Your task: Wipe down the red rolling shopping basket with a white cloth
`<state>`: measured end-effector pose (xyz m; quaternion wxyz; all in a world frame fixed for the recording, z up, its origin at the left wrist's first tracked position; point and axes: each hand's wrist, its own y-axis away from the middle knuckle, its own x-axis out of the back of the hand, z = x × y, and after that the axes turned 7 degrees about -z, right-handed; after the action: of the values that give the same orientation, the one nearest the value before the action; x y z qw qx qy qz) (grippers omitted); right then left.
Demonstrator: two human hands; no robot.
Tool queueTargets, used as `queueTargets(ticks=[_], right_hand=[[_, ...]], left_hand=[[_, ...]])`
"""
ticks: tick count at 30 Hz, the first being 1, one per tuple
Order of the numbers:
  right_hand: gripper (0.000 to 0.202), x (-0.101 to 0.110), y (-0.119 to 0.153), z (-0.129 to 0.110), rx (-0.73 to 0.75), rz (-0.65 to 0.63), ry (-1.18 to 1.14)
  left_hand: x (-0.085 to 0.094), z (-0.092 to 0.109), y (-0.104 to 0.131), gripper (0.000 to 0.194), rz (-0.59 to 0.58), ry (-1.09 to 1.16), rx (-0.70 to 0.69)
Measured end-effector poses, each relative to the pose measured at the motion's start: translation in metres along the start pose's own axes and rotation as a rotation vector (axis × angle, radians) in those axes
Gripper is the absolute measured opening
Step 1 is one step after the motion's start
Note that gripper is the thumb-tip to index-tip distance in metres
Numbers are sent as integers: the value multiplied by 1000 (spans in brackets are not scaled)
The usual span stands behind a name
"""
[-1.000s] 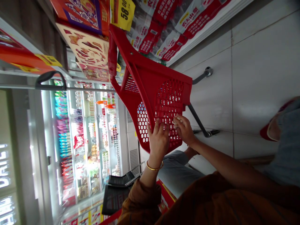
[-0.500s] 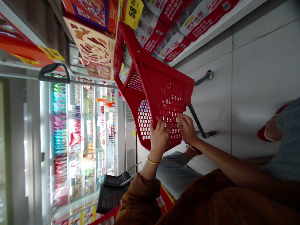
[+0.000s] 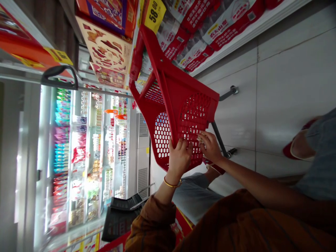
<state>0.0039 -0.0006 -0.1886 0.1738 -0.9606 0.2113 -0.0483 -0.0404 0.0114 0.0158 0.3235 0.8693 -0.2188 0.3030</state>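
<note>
The view is turned on its side, with the floor to the right. A red plastic shopping cart (image 3: pixel 173 101) with honeycomb holes stands in the middle. My left hand (image 3: pixel 180 157), with a gold bangle on its wrist, curls its fingers over the cart's rim. Close beside it, my right hand (image 3: pixel 210 147) holds its fingertips together in front of the holed cart side. Something small and pale shows at those fingertips, too small to name. Whether the right hand touches the cart I cannot tell.
Shrink-wrapped water bottles (image 3: pixel 228 21) and snack boxes (image 3: pixel 105 49) line the shelf by a yellow price tag (image 3: pixel 154 14). A lit cooler (image 3: pixel 89 150) fills the left. A grey handle (image 3: pixel 60 77) and a black tray-like thing (image 3: pixel 120 217) are nearby. Shod feet stand on tiles (image 3: pixel 283 84).
The view has shifted slightly, so the cart sits a little further right and lower. Both hands keep nearly the same pose at the cart.
</note>
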Motion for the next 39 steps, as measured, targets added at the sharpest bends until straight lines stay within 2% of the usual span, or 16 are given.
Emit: queueTargets(ticks=[16,25,32,39], right_hand=[[39,8,-1,-12,95,-73,11],[42,6,-4,-18,150,-71,-37],[42,4,-3,-17,143,-56,-30],[43,7,-8,-21,110,-36,-50]], left_hand=[[-17,2,31,33,37,-21,-36],[-13,9,42,37,29,74,-9],[5,3,25,43,79,53,96],[6,0,7,41,58,17,138]])
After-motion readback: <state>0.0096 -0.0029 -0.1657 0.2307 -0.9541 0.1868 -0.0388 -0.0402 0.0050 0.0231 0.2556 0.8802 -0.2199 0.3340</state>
